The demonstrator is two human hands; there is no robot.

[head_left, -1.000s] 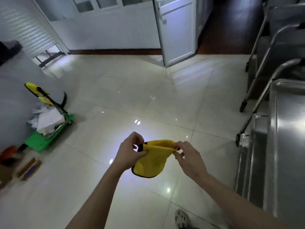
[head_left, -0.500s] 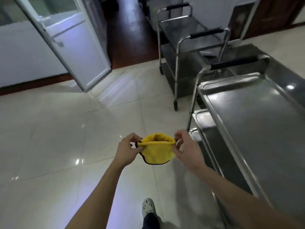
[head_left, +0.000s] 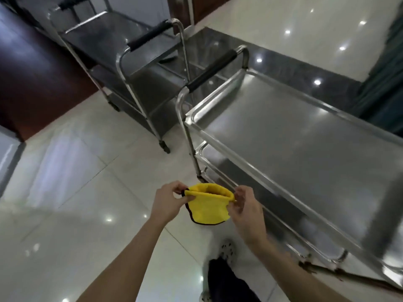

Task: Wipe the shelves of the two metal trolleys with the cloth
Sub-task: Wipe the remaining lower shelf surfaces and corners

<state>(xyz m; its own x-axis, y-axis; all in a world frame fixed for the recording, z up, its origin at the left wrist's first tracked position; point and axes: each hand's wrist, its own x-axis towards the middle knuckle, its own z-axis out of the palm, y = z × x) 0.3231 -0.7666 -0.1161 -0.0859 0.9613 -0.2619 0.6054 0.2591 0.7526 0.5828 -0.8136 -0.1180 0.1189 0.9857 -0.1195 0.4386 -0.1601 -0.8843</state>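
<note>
The yellow cloth (head_left: 208, 207) is held in the air above the tiled floor (head_left: 76, 182), just beside the near corner of the nearer metal trolley (head_left: 294, 136) and clear of its shelves. Its left top corner is pinched by the curled fingers and thumb of the left hand (head_left: 169, 202); its right top corner is pinched in the same way by the right hand (head_left: 245, 205). The cloth is hung folded between the two hands. The second metal trolley (head_left: 130, 68) is parked behind the first, close to it. A white shoe (head_left: 226, 250) is seen below the hands.
</note>
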